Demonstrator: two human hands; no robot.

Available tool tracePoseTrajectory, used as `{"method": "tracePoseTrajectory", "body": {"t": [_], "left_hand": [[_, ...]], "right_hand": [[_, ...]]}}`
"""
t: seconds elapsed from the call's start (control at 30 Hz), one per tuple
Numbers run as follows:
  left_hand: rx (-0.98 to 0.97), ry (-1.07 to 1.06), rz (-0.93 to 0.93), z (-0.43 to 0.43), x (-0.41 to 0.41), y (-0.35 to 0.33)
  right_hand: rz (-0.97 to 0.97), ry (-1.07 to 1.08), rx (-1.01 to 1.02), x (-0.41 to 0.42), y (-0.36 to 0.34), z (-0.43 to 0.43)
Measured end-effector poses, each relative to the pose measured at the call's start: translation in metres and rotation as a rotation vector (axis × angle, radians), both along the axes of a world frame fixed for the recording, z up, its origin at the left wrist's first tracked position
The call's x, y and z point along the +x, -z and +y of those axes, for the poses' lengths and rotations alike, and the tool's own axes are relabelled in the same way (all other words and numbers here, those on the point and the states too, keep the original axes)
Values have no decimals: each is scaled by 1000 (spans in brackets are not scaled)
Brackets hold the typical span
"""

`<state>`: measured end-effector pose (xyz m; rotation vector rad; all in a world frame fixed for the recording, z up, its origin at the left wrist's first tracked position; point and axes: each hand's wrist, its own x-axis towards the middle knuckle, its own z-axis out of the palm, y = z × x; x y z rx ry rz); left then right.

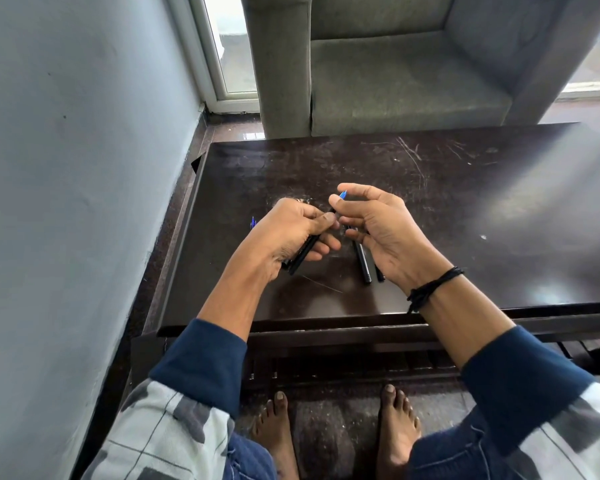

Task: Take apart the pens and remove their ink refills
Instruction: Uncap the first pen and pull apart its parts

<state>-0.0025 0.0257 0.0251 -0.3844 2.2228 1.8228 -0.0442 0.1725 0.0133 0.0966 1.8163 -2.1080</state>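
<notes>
Hands: left hand (291, 230) grips the black pen barrel (303, 251); right hand (374, 230) pinches its blue tip (343, 194). Probably light, stiff, slick plastic. Best held near the joint, as the refill likely bends.

Black pen barrel (300, 254) mostly buried in left hand (291, 230); only lower end and short stretch by thumb show. Blue tip (343, 194) peeks from right hand (378, 233) pinch; rest of that piece hidden. Two black barrels (363, 263) on table (465, 202): upper ends behind right palm. Small blue thing (253, 222) beside left hand too small to tell. Table's right side cut by frame edge.
</notes>
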Motion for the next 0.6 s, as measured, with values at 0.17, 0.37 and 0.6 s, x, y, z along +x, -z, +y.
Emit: {"method": "tracePoseTrajectory", "body": {"t": [0.17,0.37,0.6], "left_hand": [[-5,-4,4,0,0,1],[-8,-4,12,1,0,1],[0,2,-6,2,0,0]], "right_hand": [[19,-1,-46,-1,0,3],[-18,-20,-69,-1,-3,1],[36,-10,-29,-1,-1,3]]}}
